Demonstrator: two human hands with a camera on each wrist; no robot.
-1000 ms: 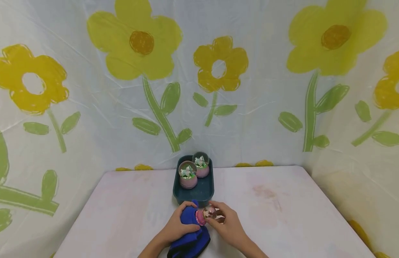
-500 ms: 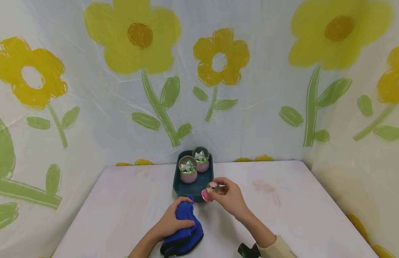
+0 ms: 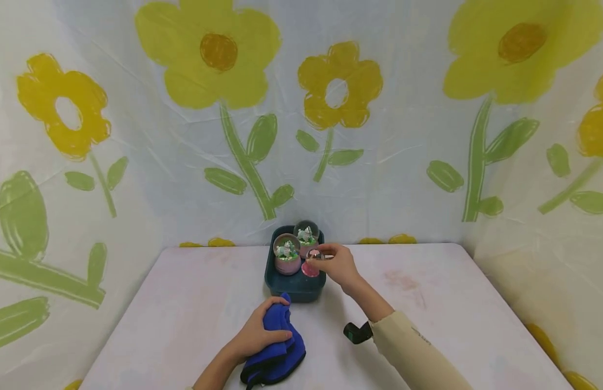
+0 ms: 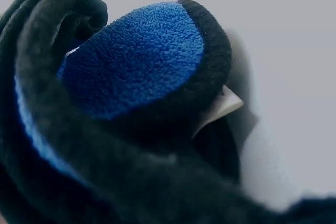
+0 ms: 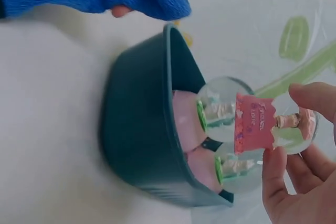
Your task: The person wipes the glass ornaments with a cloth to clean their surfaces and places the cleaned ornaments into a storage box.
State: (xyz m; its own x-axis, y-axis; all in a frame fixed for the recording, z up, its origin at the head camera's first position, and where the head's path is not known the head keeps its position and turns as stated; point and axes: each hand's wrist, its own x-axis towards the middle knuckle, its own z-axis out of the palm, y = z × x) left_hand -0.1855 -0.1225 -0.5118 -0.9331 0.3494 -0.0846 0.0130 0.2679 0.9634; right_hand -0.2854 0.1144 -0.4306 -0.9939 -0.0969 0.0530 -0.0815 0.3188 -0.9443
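In the head view my right hand (image 3: 339,265) pinches a small snow globe (image 3: 310,269) by its glass ball. The right wrist view shows this snow globe's pink, lettered base (image 5: 255,124) and a small figure inside the glass. It is held over the right part of a dark green tray (image 3: 294,295). Two larger snow globes with pale pink bases, a nearer one (image 3: 287,262) and a farther one (image 3: 306,234), stand in that tray. My left hand (image 3: 256,333) grips a bunched blue cloth (image 3: 282,357) with black edging, which fills much of the left wrist view.
The pale table (image 3: 199,303) extends to both sides of the tray. Behind it hangs a white curtain (image 3: 404,179) printed with yellow flowers. A black device (image 3: 357,332) sits at my right wrist beside the beige sleeve (image 3: 413,346).
My right hand has lifted the small snow globe away from the cloth and carried it forward over the tray. My left hand keeps the cloth, slightly nearer and to the left.
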